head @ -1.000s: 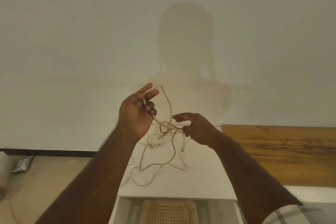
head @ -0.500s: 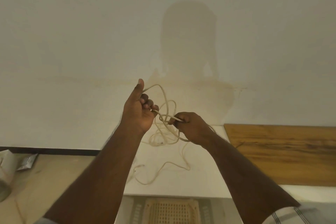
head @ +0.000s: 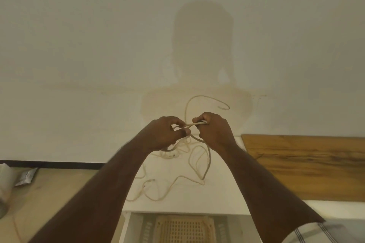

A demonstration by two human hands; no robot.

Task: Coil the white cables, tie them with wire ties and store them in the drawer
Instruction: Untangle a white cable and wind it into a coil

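Observation:
A long white cable (head: 197, 156) is held up in front of the wall, and its slack lies in loose loops on the white cabinet top (head: 177, 205). My left hand (head: 165, 134) pinches the cable between thumb and fingers. My right hand (head: 214, 131) is closed on a doubled stretch of the same cable just to the right, almost touching the left hand. One loop arcs up above both hands. A cable plug (head: 151, 180) rests on the top. Below, the open drawer (head: 127, 227) shows a beige mesh basket (head: 183, 230).
A wooden board (head: 308, 165) lies on the counter at the right. At far left on the lower surface sit a foil packet (head: 26, 176) and part of a pale container (head: 4, 185). A plain wall fills the background.
My right hand moved up and closer to my left hand, drawing the cable with it. A loop now swings above the hands, and my left thumb has folded down onto the cable.

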